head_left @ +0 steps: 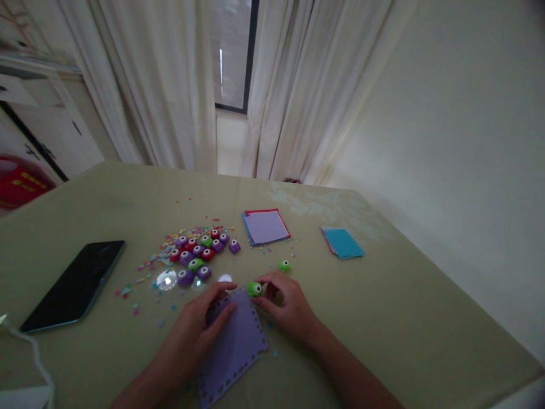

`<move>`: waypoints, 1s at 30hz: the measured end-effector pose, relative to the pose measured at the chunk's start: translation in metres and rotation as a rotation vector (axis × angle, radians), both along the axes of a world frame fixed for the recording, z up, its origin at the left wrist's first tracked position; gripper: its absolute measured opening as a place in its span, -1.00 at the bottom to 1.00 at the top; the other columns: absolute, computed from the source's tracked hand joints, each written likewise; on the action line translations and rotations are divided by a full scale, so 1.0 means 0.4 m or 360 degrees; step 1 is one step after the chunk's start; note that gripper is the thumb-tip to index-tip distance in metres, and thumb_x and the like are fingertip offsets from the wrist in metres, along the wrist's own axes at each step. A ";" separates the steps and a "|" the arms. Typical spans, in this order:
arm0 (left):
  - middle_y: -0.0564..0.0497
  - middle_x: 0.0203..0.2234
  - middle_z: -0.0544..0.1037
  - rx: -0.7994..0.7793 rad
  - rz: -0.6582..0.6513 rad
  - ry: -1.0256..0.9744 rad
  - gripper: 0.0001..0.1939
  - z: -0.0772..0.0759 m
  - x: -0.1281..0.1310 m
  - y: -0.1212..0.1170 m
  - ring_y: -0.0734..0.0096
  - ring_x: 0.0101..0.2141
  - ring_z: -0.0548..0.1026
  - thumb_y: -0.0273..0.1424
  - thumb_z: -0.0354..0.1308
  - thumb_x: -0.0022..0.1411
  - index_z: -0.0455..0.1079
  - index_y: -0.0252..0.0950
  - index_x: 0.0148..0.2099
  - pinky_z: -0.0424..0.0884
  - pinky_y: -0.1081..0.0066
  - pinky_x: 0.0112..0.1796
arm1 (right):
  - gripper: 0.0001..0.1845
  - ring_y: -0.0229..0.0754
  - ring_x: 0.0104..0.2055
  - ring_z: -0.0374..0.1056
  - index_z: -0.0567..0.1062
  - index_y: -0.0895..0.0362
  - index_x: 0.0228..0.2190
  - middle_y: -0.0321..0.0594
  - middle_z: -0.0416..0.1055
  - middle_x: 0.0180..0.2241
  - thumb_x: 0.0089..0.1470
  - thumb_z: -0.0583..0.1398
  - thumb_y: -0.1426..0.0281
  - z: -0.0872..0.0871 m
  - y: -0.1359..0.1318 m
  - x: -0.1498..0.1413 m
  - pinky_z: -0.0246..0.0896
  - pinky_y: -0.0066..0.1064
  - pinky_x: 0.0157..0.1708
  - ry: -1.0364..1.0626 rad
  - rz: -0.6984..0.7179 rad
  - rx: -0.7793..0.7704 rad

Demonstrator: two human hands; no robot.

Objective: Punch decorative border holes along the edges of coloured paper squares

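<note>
My left hand (pixel 200 318) pinches a purple sheet (pixel 233 346) near its far edge, thumb lying on top. Rows of small holes line the sheet's edges. At the sheet's far right corner, my right hand (pixel 289 301) holds a small green one-eyed figure (pixel 255 289) between thumb and fingers. Whether the sheet's edge sits inside the figure is too small to tell. Another green one-eyed figure (pixel 285 265) lies just beyond my right hand. Past my left hand is a cluster of similar red, purple and green figures (pixel 198 250), with clear round discs (pixel 166 279) beside it.
Colourful paper bits (pixel 164 250) are scattered around the cluster. Purple, red and blue sheets (pixel 267 226) are stacked farther back, and a blue sheet stack (pixel 343 243) lies to the right. A dark tablet (pixel 74 287) and a white cable (pixel 36 352) are at the left.
</note>
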State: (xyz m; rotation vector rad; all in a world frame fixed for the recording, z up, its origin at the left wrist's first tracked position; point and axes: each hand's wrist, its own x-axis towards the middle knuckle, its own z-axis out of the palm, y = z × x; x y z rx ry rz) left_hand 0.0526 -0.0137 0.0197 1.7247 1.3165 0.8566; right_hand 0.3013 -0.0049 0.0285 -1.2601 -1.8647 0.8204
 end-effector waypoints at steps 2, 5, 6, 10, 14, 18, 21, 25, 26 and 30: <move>-0.03 -0.12 0.72 0.0007 -0.0008 0.0005 -0.60 -0.004 0.000 0.001 0.10 -0.12 0.69 -0.07 0.19 0.40 0.55 -0.10 0.16 0.58 0.24 -0.09 | -0.68 -0.18 -0.30 0.45 0.64 0.09 -0.05 -0.20 0.57 -0.23 0.25 0.40 0.19 0.000 0.000 0.001 0.34 -0.36 -0.25 0.0001 0.0026 0.0008; -0.02 -0.12 0.72 0.0008 0.0008 0.0013 -0.60 -0.008 -0.001 0.002 0.11 -0.11 0.69 -0.07 0.20 0.40 0.54 -0.08 0.18 0.58 0.26 -0.09 | -0.71 -0.17 -0.29 0.45 0.65 0.08 -0.05 -0.20 0.58 -0.23 0.24 0.41 0.24 0.003 0.000 0.003 0.34 -0.36 -0.23 0.0000 0.0055 0.0027; -0.02 -0.11 0.72 0.0006 0.0011 0.0015 -0.60 -0.009 -0.001 0.001 0.11 -0.10 0.69 -0.07 0.20 0.41 0.54 -0.08 0.19 0.58 0.26 -0.09 | -0.72 -0.17 -0.29 0.44 0.65 0.08 -0.05 -0.20 0.58 -0.23 0.24 0.41 0.26 0.005 0.000 0.004 0.34 -0.35 -0.23 0.0001 0.0061 0.0032; -0.02 -0.06 0.72 -0.0013 -0.0014 0.0030 -0.60 -0.009 -0.003 0.002 0.10 -0.06 0.68 -0.07 0.18 0.42 0.52 -0.07 0.20 0.58 0.26 -0.08 | -0.75 -0.18 -0.31 0.44 0.66 0.09 -0.04 -0.19 0.57 -0.23 0.24 0.39 0.33 0.013 0.000 0.008 0.35 -0.36 -0.24 0.0024 0.0118 0.0042; -0.02 -0.07 0.72 -0.0019 -0.0033 0.0062 -0.58 -0.008 -0.006 0.005 0.10 -0.08 0.69 -0.06 0.17 0.42 0.52 -0.08 0.21 0.57 0.24 -0.06 | -0.74 -0.18 -0.29 0.45 0.66 0.09 -0.03 -0.18 0.59 -0.19 0.24 0.38 0.40 0.019 0.002 0.014 0.37 -0.36 -0.20 0.0001 0.0168 0.0061; -0.03 -0.01 0.72 0.0007 -0.0040 0.0084 -0.60 -0.008 -0.006 0.013 0.07 -0.02 0.67 -0.07 0.16 0.42 0.53 -0.08 0.19 0.55 0.19 0.01 | -0.71 -0.17 -0.25 0.46 0.67 0.07 -0.02 -0.18 0.60 -0.16 0.21 0.39 0.45 0.020 0.003 0.020 0.39 -0.34 -0.16 -0.0037 0.0203 0.0059; -0.04 -0.01 0.72 0.0011 -0.0077 0.0090 -0.61 -0.007 -0.003 0.025 0.05 -0.01 0.67 -0.08 0.16 0.41 0.55 -0.09 0.16 0.54 0.18 0.03 | -0.69 -0.16 -0.22 0.47 0.67 0.07 -0.01 -0.17 0.61 -0.15 0.21 0.40 0.46 0.019 0.003 0.021 0.39 -0.34 -0.14 -0.0039 0.0207 0.0043; -0.04 0.02 0.71 0.0029 -0.0171 0.0091 -0.65 -0.004 -0.002 0.037 0.04 0.03 0.66 -0.11 0.15 0.43 0.56 -0.10 0.13 0.52 0.15 0.08 | -0.71 -0.14 -0.18 0.49 0.67 0.07 0.00 -0.15 0.62 -0.13 0.22 0.38 0.45 0.017 0.006 0.025 0.41 -0.34 -0.12 -0.0031 0.0217 0.0064; -0.04 0.03 0.70 0.0033 -0.0191 0.0096 -0.66 -0.004 -0.002 0.039 0.03 0.04 0.65 -0.12 0.15 0.43 0.57 -0.10 0.12 0.52 0.14 0.09 | -0.71 -0.14 -0.18 0.49 0.67 0.08 -0.01 -0.15 0.62 -0.14 0.23 0.38 0.44 0.016 0.008 0.026 0.41 -0.33 -0.12 -0.0033 0.0217 0.0077; -0.04 0.04 0.70 0.0038 -0.0234 0.0113 -0.66 -0.005 -0.001 0.037 0.03 0.03 0.65 -0.14 0.14 0.44 0.57 -0.10 0.13 0.52 0.11 0.09 | -0.70 -0.14 -0.22 0.48 0.67 0.10 0.00 -0.14 0.61 -0.16 0.22 0.39 0.44 0.016 0.011 0.030 0.41 -0.33 -0.15 -0.0040 0.0208 0.0115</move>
